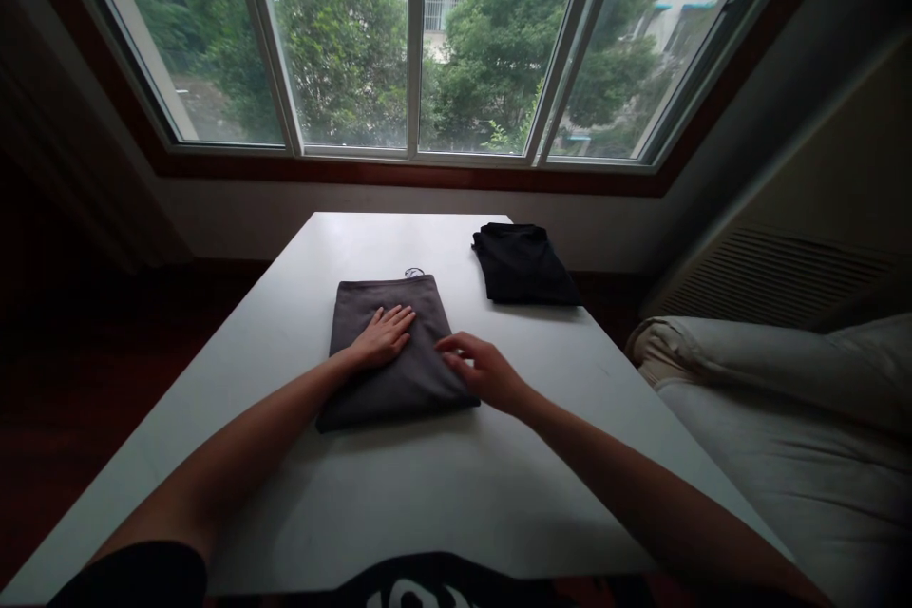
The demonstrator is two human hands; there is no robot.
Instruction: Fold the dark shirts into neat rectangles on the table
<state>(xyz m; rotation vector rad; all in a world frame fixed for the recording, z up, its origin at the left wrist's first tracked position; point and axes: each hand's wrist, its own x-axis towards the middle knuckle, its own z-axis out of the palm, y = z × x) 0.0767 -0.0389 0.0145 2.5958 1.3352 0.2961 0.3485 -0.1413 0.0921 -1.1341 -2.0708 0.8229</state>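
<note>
A folded grey garment (395,389) lies on the white table in front of me, a thin dark cord loop (414,273) sticking out past its far edge. My left hand (385,338) rests flat on top of it, fingers spread. At the garment's right side is my right hand (481,369), its fingers loosely bent and apart over the cloth. Nothing shows between those fingers, and whether their tips touch the fabric is hard to see.
A folded black garment (527,266) sits at the far right of the white table (285,304). Beyond the table is a wide window (413,157). To the right stands a pale padded seat (784,437), close to the table's edge.
</note>
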